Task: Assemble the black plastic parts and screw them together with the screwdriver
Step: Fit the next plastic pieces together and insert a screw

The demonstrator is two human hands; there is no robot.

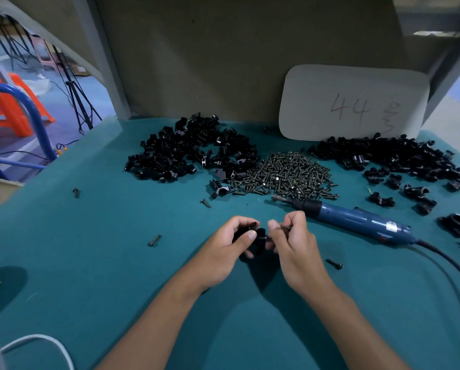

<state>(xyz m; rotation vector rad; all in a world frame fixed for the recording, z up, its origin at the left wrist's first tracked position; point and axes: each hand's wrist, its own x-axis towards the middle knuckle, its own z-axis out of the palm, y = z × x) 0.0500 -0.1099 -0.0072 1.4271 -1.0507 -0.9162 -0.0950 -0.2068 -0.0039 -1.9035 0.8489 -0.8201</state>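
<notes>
Head cam: my left hand (233,240) gripped black plastic parts (259,237) above the teal bench (95,263); right hand (290,236) pinched a small dark screw (284,227), I think. Blue corded screwdriver (357,218) lay near. Risk: screw slips, halves misalign w/ loose grip.

Teal table (95,263); black parts (186,150); screw heap (287,174); blue screwdriver (357,220); white card (354,102)

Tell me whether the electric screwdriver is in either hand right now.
No. The blue electric screwdriver lies on the green table past the right hand, while both hands, the left hand included, hold small black parts.
</notes>
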